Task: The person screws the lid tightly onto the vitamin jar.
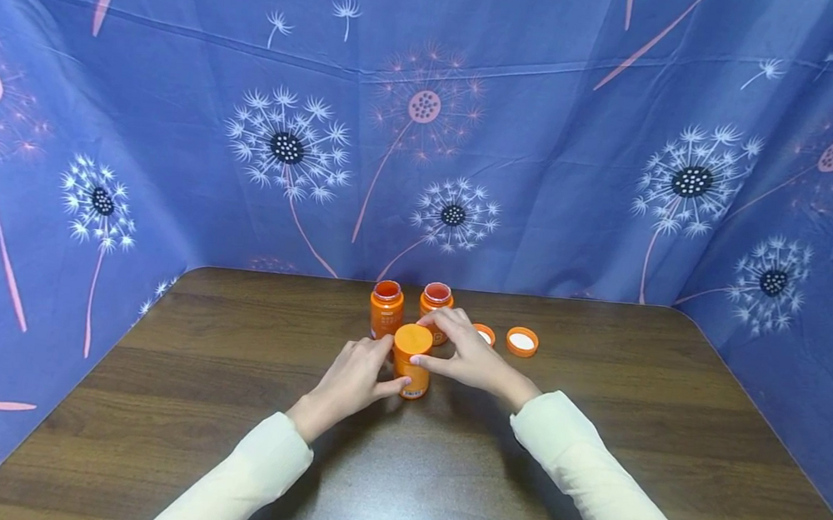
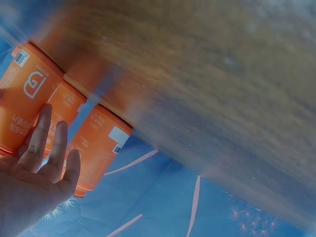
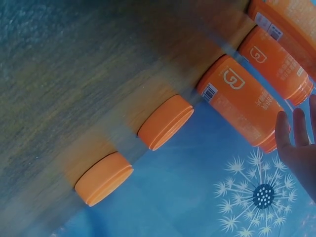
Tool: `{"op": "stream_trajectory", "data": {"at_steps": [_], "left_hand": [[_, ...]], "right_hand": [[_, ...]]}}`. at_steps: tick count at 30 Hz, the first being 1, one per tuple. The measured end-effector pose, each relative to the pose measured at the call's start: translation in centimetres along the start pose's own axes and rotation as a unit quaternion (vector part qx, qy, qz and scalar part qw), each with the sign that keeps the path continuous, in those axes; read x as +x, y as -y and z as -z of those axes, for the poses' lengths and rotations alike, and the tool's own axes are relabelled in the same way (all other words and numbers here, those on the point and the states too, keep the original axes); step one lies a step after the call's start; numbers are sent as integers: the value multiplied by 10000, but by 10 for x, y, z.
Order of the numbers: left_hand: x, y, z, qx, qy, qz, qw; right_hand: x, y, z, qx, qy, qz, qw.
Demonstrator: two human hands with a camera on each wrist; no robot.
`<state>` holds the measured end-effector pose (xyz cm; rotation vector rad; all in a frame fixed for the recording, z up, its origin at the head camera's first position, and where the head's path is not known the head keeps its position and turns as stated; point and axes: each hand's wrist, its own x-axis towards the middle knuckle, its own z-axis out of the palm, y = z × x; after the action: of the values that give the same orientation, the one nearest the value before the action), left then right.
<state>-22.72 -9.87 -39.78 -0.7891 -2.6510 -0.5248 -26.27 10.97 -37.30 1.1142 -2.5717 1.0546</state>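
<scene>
A capped orange bottle (image 1: 413,377) stands upright on the table in front of two uncapped ones. My left hand (image 1: 353,374) holds its body, with the thumb at the front and the other fingers on the left side. Over the top, my right hand (image 1: 464,352) grips the orange cap (image 1: 413,339) between the thumb and fingers. The open bottles, one on the left (image 1: 385,311) and one on the right (image 1: 437,295), stand close behind. In the right wrist view the held bottle (image 3: 294,29) shows only partly at the top corner.
Two loose orange caps lie on the wooden table (image 1: 223,392) to the right, the outer cap (image 1: 522,341) with its white inside up and the inner cap (image 1: 485,334) partly hidden by my right hand. A blue dandelion-print cloth (image 1: 559,182) hangs behind the table and at both sides.
</scene>
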Motion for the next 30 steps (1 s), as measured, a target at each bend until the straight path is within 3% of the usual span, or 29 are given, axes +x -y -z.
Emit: {"op": "stream_trajectory", "data": {"at_steps": [11, 21, 30], "left_hand": [[0, 0, 0, 147, 9, 22, 9999], [-2, 3, 4, 351, -253, -3, 9991], [-9, 12, 10, 375, -174, 363, 9985]], "right_hand": [[0, 1, 2, -98, 93, -25, 9999], [-2, -4, 10, 123, 329, -109, 9993], [-8, -16, 24, -42, 160, -451, 9988]]}}
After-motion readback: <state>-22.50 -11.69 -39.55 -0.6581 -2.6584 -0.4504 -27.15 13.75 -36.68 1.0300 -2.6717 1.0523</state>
